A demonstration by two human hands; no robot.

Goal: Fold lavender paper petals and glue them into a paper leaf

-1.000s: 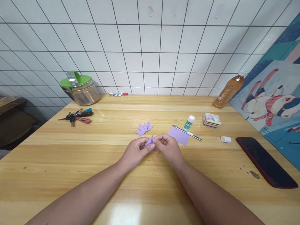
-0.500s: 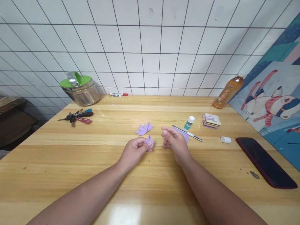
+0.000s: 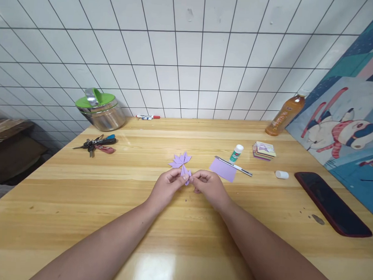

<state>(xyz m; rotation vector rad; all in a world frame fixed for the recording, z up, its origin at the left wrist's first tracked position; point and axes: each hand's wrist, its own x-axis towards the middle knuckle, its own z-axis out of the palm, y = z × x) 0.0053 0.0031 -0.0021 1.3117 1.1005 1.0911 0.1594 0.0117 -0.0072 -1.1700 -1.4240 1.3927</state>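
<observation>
Between my hands is a small folded purple paper piece (image 3: 184,172), pointed at its top. My left hand (image 3: 167,185) pinches it from the left with thumb and fingers. My right hand (image 3: 211,186) is closed on its right edge, thumb against finger. Just beyond, a larger folded purple paper shape (image 3: 180,159) with several points lies on the table; the held piece's tip overlaps or nearly meets it, I cannot tell which. Right of my hands lies a flat purple paper sheet (image 3: 223,170), with a slim silver-and-black pen-like tool (image 3: 234,166) across its upper edge.
A glue stick (image 3: 236,153) stands uncapped behind the tool; its white cap (image 3: 282,174) lies further right. Around are a paper stack (image 3: 264,151), a phone (image 3: 332,204), a drink bottle (image 3: 285,115), keys (image 3: 96,146), markers (image 3: 147,117) and a green-lidded steel pot (image 3: 100,110).
My right hand has moved left from over the purple sheet and closed on the small paper piece, uncovering the sheet. My left hand keeps its pinch; the piece is turned slightly.
</observation>
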